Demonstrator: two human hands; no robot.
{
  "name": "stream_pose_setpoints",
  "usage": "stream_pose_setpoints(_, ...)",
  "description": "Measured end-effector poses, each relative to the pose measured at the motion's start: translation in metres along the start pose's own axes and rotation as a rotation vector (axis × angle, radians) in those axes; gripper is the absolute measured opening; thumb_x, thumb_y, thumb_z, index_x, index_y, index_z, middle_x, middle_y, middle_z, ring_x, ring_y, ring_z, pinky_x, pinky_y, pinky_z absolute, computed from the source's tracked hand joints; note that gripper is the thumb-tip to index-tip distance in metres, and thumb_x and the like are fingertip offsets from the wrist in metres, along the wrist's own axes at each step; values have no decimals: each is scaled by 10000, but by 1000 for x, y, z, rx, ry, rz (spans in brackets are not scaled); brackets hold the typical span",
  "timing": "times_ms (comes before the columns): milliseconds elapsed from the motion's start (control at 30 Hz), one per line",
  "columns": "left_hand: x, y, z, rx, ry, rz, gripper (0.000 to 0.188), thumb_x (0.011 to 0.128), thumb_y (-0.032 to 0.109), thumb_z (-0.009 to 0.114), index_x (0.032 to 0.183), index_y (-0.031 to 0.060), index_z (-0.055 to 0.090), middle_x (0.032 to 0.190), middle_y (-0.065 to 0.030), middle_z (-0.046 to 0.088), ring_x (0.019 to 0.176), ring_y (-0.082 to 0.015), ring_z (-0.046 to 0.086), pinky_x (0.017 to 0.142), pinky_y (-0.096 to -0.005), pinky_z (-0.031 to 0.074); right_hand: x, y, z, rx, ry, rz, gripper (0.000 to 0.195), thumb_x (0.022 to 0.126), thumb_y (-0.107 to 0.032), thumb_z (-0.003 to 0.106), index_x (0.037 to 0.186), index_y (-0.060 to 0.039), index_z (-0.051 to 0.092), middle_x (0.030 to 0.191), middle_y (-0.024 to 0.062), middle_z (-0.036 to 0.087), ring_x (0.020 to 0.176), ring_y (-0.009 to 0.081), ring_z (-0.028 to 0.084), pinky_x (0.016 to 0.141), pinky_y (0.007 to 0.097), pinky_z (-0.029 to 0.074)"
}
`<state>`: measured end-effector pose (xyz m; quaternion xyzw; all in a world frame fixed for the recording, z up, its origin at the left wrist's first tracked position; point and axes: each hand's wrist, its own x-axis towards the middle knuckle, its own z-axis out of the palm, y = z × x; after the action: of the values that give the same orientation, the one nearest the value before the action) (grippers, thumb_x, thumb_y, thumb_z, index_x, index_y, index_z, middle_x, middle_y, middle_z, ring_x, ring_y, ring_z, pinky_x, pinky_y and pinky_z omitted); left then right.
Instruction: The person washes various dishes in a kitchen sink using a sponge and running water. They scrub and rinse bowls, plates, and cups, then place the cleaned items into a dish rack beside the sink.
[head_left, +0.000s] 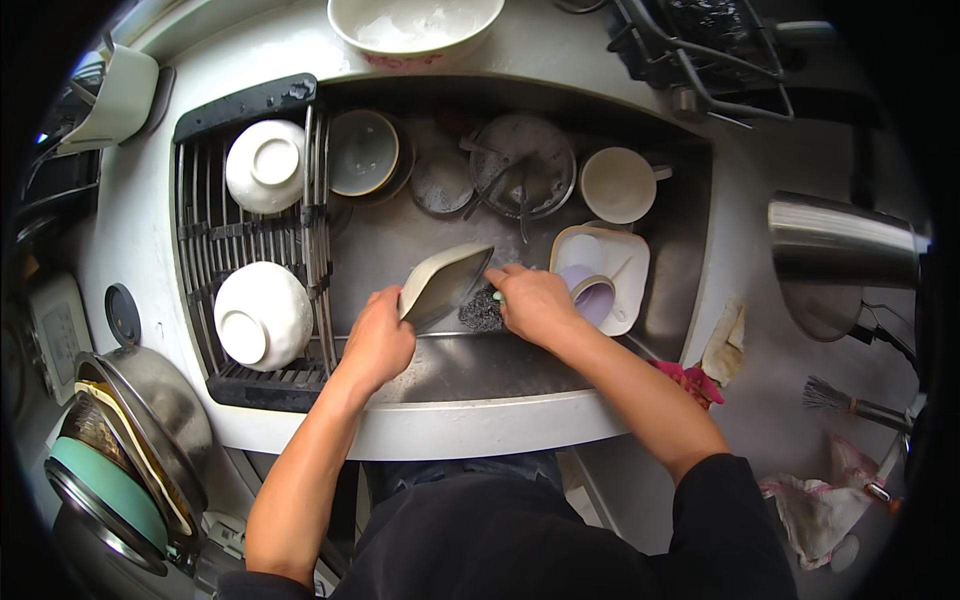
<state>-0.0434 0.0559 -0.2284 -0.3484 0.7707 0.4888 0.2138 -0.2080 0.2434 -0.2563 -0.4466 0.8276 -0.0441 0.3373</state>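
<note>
My left hand (380, 335) grips the near left edge of a dish (448, 283), cream outside and grey inside, tilted up over the stainless-steel sink (375, 240). Close to the dish's right side, my right hand (538, 301) is closed around a steel-wool scrubber (481, 310). A small pale green part of the scrubber shows at the fingers, which hide the rest of its grip. Just right of that hand, a white square dish (636, 259) with a yellowish rim holds a lilac cup (595, 300) lying on its side.
Two white bowls (264, 316) sit upside down on the rack (244, 244) at the sink's left. Along the back stand grey bowls (364, 152), a soapy pot (551, 142) with utensils, and a cream mug (617, 185). A large bowl (416, 22) rests behind; basins (161, 405) lean at left.
</note>
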Motion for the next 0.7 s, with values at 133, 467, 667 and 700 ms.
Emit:
stream_pose_setpoints(133, -35, 23, -27, 139, 136, 20, 451, 823, -30, 506, 1273, -52, 520, 1219, -302, 552, 1126, -488, 556, 991, -488, 445, -6, 25, -78, 434, 235, 259, 283, 854, -186, 699, 1105, -56, 705, 1005, 135, 708, 878, 278, 694, 789, 395, 544)
stream_pose_setpoints(467, -42, 56, -64, -1098, -314, -202, 524, 803, -115, 369, 1290, -21, 538, 944, -43, 602, 557, -89, 392, 505, -251, 368, -11, 123, -251, 1392, 910, 422, 278, 941, -344, 721, 1069, -101, 679, 893, 17, 614, 861, 125, 573, 746, 338, 522)
stream_pose_setpoints(667, 6, 91, -21, -1298, -397, -151, 383, 816, -119, 398, 1155, 10, 522, 863, -42, 549, 539, -92, 354, 478, -249, 313, -6, 164, -216, 1378, 930, 285, 289, 971, -327, 653, 1066, -57, 697, 976, 32, 658, 860, 136, 586, 802, 302, 484)
stream_pose_setpoints(700, 15, 92, -15, -1323, -405, -160, 350, 825, -119, 402, 1127, 20, 511, 830, -36, 532, 539, -92, 354, 476, -250, 310, -12, 160, -212, 1367, 918, 298, 286, 961, -331, 669, 1037, -58, 704, 948, 24, 659, 840, 126, 587, 785, 285, 477)
